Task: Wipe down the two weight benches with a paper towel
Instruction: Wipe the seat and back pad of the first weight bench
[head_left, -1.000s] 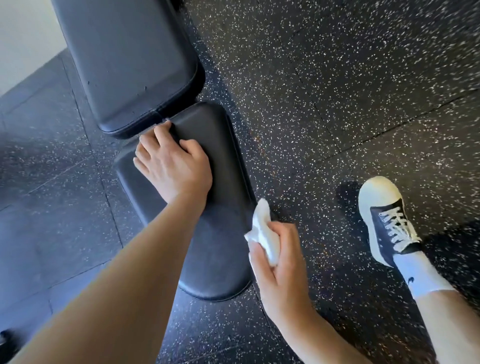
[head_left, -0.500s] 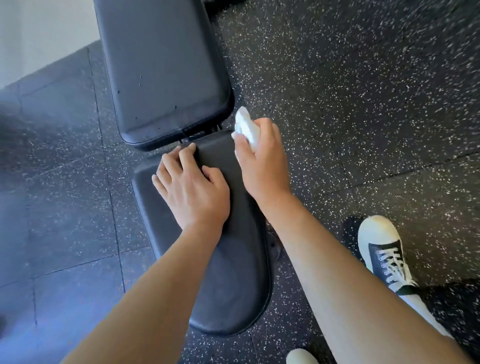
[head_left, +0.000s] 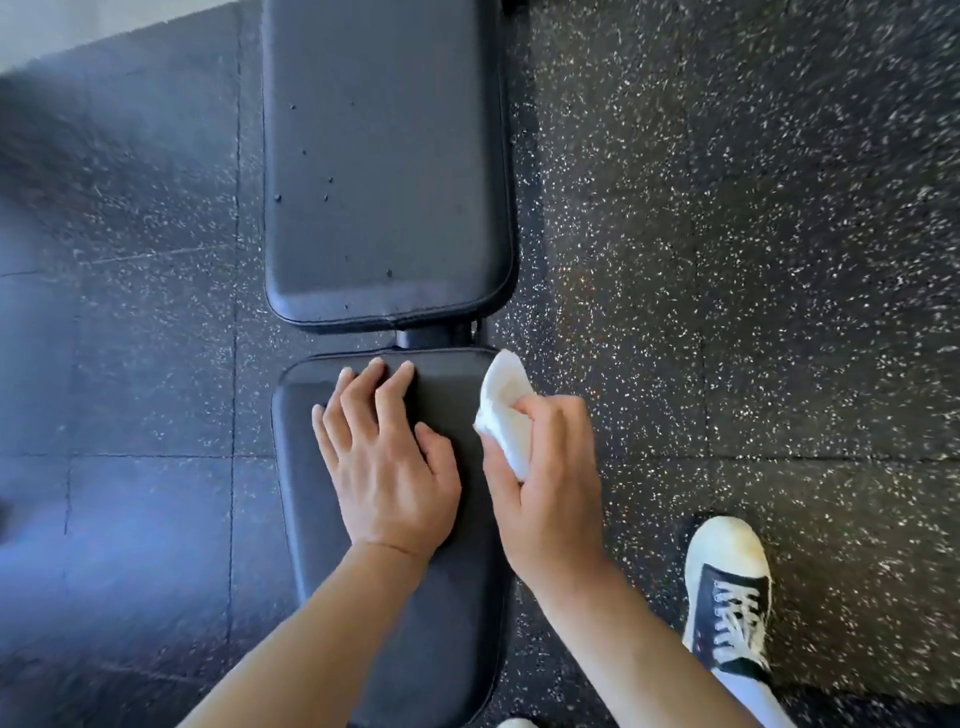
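A: Which step is in hand?

B: Wiping the seat pad (head_left: 395, 623) of one weight bench, I'd judge. The right hand (head_left: 545, 483) has its grip wrapped round a crumpled paper towel (head_left: 504, 410), thumb and fingers curled about the wad, at the right edge of the seat pad near its far end.

A: And the other hand?

B: The left hand (head_left: 384, 467) lies flat on the seat pad, fingers straight and spread, fingertips close to the pad's far edge. It holds nothing and looks to be bracing.

A: Is the towel touching the vinyl?

B: Possibly along the side edge; the angle doesn't settle it.

A: What does the next move call for?

B: Pressing the towel down and sweeping across the seat pad, with the left hand lifted clear. Beyond the seat pad, the back pad (head_left: 384, 166) shows droplets or specks and likely needs wiping too.
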